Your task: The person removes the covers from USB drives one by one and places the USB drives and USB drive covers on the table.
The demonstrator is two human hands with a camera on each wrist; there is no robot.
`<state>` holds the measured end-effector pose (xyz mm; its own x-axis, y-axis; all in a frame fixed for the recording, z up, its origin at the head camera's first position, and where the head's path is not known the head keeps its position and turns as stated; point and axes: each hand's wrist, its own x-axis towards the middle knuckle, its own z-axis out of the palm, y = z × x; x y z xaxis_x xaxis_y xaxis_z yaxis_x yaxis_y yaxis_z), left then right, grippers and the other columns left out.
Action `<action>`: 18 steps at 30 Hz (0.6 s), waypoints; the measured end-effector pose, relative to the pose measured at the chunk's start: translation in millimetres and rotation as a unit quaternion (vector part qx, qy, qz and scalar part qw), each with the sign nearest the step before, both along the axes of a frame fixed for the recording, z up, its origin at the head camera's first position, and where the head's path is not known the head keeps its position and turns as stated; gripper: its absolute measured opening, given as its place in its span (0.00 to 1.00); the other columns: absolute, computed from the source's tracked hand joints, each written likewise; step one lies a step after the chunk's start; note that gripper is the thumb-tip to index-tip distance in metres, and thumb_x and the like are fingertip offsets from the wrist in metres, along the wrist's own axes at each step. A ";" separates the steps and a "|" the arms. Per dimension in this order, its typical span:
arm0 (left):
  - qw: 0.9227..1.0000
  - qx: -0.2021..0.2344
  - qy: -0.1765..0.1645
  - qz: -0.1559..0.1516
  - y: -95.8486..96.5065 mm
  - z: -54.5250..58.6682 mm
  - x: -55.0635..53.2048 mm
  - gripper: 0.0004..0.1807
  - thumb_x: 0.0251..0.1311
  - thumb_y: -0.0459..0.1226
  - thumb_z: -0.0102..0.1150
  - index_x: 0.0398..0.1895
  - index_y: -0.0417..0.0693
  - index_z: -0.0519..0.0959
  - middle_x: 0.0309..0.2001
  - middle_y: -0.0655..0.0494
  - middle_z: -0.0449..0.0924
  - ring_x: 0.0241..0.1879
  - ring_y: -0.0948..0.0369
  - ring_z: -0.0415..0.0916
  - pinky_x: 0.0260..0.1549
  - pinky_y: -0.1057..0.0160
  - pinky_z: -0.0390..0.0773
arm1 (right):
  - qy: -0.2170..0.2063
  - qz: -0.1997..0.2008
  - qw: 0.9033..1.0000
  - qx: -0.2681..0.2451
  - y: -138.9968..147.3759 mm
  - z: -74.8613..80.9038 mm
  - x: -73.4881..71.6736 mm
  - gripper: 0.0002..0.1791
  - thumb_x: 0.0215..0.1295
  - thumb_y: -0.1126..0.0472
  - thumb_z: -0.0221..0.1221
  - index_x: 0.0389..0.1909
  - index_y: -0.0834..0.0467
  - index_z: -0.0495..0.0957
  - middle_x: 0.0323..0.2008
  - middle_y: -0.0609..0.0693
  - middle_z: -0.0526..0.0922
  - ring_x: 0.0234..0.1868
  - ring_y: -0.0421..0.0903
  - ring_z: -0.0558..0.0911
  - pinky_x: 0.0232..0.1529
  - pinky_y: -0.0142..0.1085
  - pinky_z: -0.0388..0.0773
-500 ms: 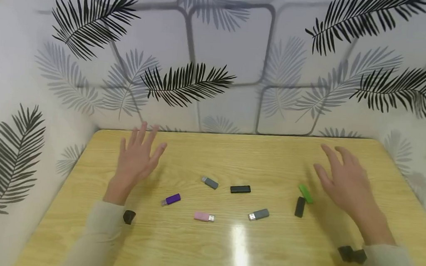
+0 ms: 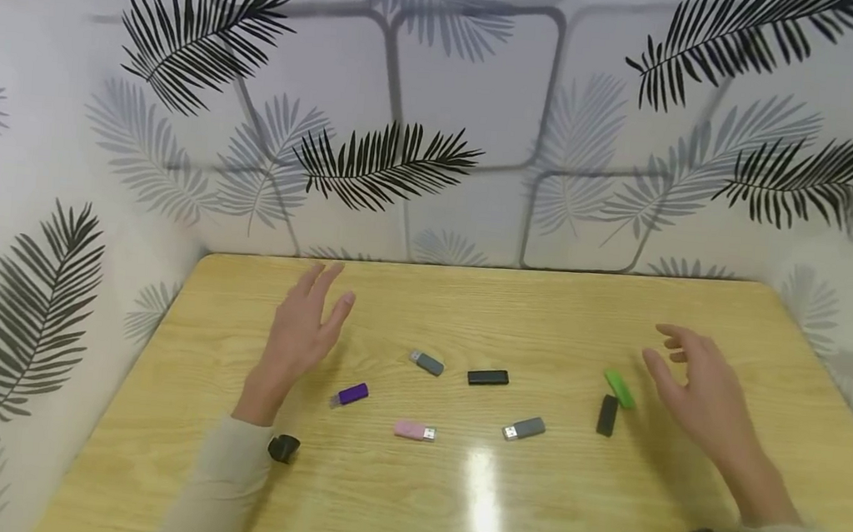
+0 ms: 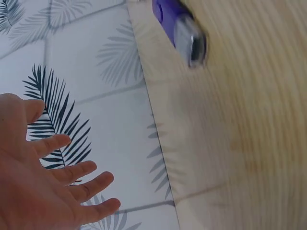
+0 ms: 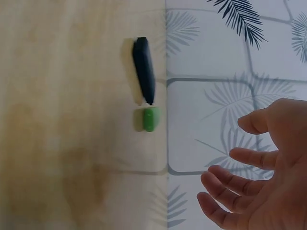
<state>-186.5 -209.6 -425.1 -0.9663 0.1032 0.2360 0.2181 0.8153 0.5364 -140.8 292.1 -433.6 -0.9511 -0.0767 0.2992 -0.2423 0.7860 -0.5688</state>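
Several USB sticks lie spread over the wooden table. My left hand [image 2: 296,335] hovers over the left side with fingers spread and nothing in them; nearest to it is a purple USB stick [image 2: 353,394]. A grey USB stick [image 2: 429,364] lies further right, and a pink USB stick [image 2: 413,430] nearer the front. Over the right side hangs my right hand [image 2: 702,392], fingers loosely bent and holding nothing. Beside it are a green USB stick [image 2: 620,389] and a black one [image 2: 607,415], close together. A black stick [image 2: 488,377] and another grey stick [image 2: 526,428] lie mid-table.
The wooden table [image 2: 378,496] ends at a wall [image 2: 469,102] printed with palm leaves. A bright light reflection runs down the front middle of the tabletop. Small black wrist pieces sit by both sleeves [image 2: 217,483].
My left hand has moved a little right, toward the purple stick. The right hand has shifted slightly lower and right, with its fingers more bent. The whole head view has shifted slightly.
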 end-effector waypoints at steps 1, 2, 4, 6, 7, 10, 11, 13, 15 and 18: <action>1.000 0.014 -0.003 -0.006 2.4 -0.2 1.0 0.33 0.80 0.53 0.42 0.80 0.47 0.59 0.78 0.36 0.53 0.73 0.34 0.55 0.65 0.27 0.57 | -0.002 0.002 1.000 -0.011 0.4 -2.1 1.4 0.25 0.78 0.56 0.56 0.66 0.69 0.70 0.53 0.72 0.77 0.50 0.67 0.78 0.45 0.53 0.79; 0.999 0.031 -0.006 -0.013 4.5 -1.1 1.6 0.33 0.80 0.53 0.42 0.80 0.47 0.59 0.78 0.37 0.55 0.74 0.35 0.55 0.66 0.28 0.58 | -0.004 0.006 1.000 -0.023 0.7 -4.7 2.7 0.24 0.77 0.57 0.57 0.65 0.70 0.71 0.52 0.71 0.78 0.49 0.67 0.80 0.45 0.45 0.81; 0.997 0.069 -0.013 -0.027 7.9 -2.4 3.5 0.32 0.81 0.52 0.42 0.79 0.46 0.61 0.76 0.38 0.58 0.73 0.37 0.58 0.66 0.31 0.61 | -0.015 0.010 0.999 -0.043 1.2 -9.9 5.3 0.23 0.77 0.59 0.58 0.63 0.70 0.72 0.49 0.69 0.80 0.47 0.60 0.82 0.42 0.29 0.79; 0.993 0.106 -0.017 -0.040 10.9 -4.0 4.7 0.30 0.81 0.50 0.43 0.78 0.46 0.62 0.74 0.39 0.62 0.71 0.38 0.61 0.65 0.34 0.64 | -0.028 0.013 0.998 -0.061 1.4 -14.6 8.1 0.21 0.76 0.61 0.59 0.62 0.69 0.74 0.47 0.68 0.82 0.46 0.45 0.83 0.38 0.18 0.74; 0.991 0.123 -0.019 -0.045 12.3 -4.8 5.1 0.29 0.81 0.49 0.44 0.78 0.46 0.63 0.74 0.40 0.63 0.70 0.39 0.63 0.65 0.36 0.66 | -0.035 0.014 0.997 -0.066 1.7 -17.1 9.1 0.20 0.75 0.61 0.60 0.61 0.69 0.74 0.47 0.67 0.82 0.45 0.40 0.82 0.38 0.15 0.72; 0.987 0.153 -0.023 -0.052 17.3 -6.1 5.1 0.28 0.80 0.48 0.47 0.77 0.47 0.64 0.72 0.41 0.65 0.67 0.39 0.66 0.61 0.35 0.69 | -0.050 0.012 0.997 -0.063 2.1 -22.5 11.9 0.20 0.74 0.61 0.61 0.60 0.68 0.75 0.46 0.65 0.83 0.44 0.37 0.81 0.39 0.17 0.73; 0.985 0.161 -0.024 -0.053 19.3 -6.6 4.9 0.28 0.80 0.48 0.48 0.77 0.48 0.65 0.73 0.42 0.65 0.67 0.39 0.66 0.61 0.34 0.70 | -0.054 0.013 0.997 -0.059 1.8 -24.0 12.4 0.20 0.74 0.61 0.62 0.60 0.68 0.75 0.45 0.65 0.84 0.44 0.41 0.83 0.38 0.18 0.74; 0.983 0.173 -0.029 -0.056 23.8 -7.2 4.8 0.29 0.79 0.47 0.51 0.77 0.48 0.65 0.73 0.43 0.65 0.67 0.39 0.67 0.60 0.33 0.70 | -0.064 0.015 0.997 -0.050 1.6 -27.2 13.3 0.19 0.73 0.61 0.63 0.59 0.67 0.76 0.44 0.62 0.85 0.43 0.51 0.85 0.39 0.20 0.75; 0.980 0.185 -0.034 -0.058 28.5 -7.3 5.3 0.29 0.77 0.47 0.54 0.76 0.49 0.65 0.73 0.45 0.65 0.67 0.40 0.67 0.60 0.33 0.71 | -0.071 0.020 0.996 -0.047 0.6 -29.8 13.5 0.19 0.71 0.63 0.65 0.57 0.68 0.76 0.42 0.61 0.85 0.41 0.49 0.85 0.39 0.21 0.77; 0.978 0.194 -0.036 -0.062 36.7 -7.1 6.0 0.30 0.75 0.45 0.57 0.76 0.49 0.66 0.73 0.45 0.66 0.67 0.41 0.68 0.60 0.33 0.70 | -0.076 0.022 0.996 -0.038 0.0 -33.1 13.2 0.18 0.68 0.64 0.67 0.54 0.68 0.77 0.41 0.59 0.86 0.38 0.37 0.82 0.39 0.25 0.81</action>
